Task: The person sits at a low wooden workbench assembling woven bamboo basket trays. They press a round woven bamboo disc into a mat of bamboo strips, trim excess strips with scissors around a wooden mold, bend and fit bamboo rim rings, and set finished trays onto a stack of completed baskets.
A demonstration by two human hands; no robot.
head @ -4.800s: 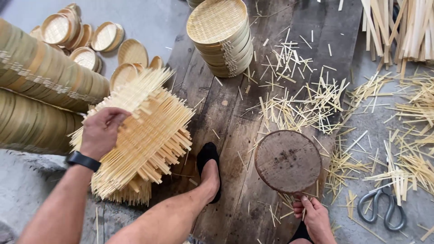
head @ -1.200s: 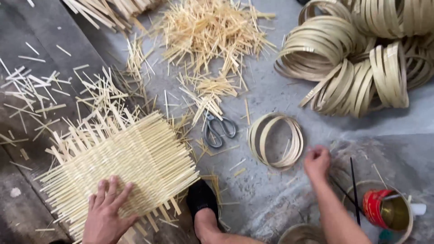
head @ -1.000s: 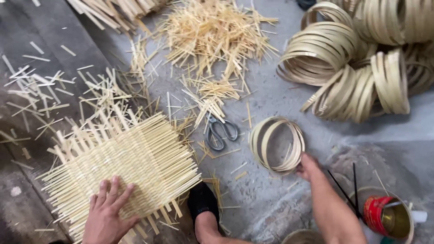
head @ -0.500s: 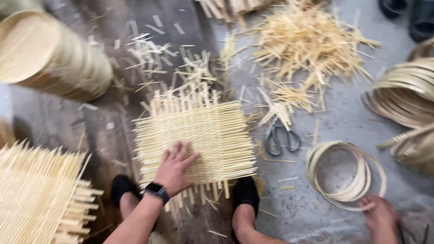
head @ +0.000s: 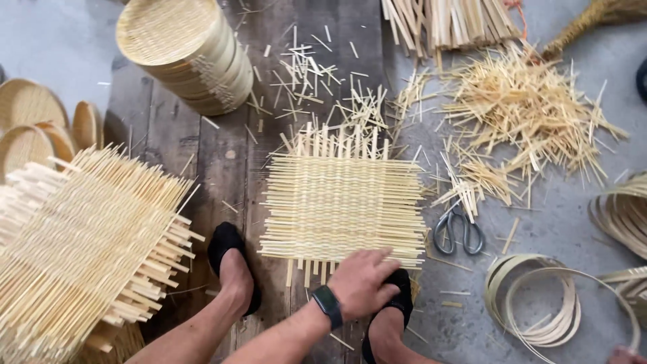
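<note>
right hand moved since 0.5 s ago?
Yes. The right hand was at the near rim of the loose bamboo hoops; now it sits past their right side, almost out of frame.

scissors [head: 458, 230] right of mat [head: 340, 199] — rings [head: 539, 307] nearer

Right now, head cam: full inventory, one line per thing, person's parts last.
woven mat: one, pale yellow, flat on dark boards at centre
mat stack: one pile, pale yellow, left
finished trays: one stack, tan, top left
round lids: several, tan, left edge
scissors: one pair, grey, right of mat
bamboo rings: loose coil, pale, lower right
offcut pile: one, straw-coloured, upper right
strip bundle: one, pale, top
left hand: pressing mat's near edge, dark watch on wrist
right hand: barely in view, at the rings
feet: two, black shoes
</note>
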